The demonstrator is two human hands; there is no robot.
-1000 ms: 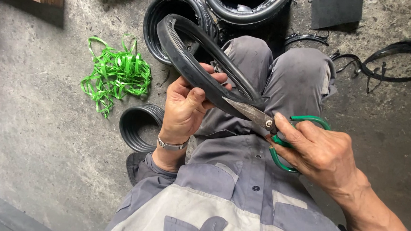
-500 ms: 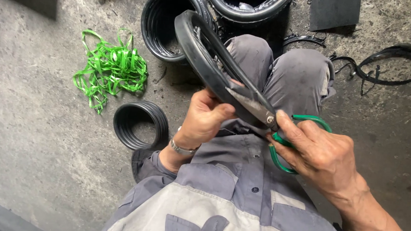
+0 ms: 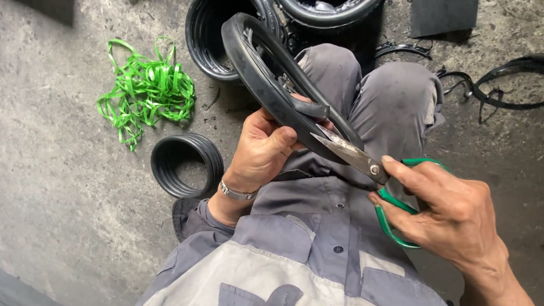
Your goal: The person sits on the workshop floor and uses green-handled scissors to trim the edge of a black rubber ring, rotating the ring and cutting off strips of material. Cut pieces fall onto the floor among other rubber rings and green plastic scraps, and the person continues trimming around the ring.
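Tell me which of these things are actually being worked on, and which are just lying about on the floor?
In use:
left hand gripping the black rubber ring
right hand working the green-handled scissors

Lying about:
green strap tangle
small ribbed ring
rubber offcut strip
big rings beyond the knees

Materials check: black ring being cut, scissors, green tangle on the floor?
Ring: looks like black rubber, matte; it bends in the left hand. Scissors: worn, dull metal blades, glossy green handles, probably plastic, in the right hand. Green tangle: thin flat glossy strips, likely plastic strapping.
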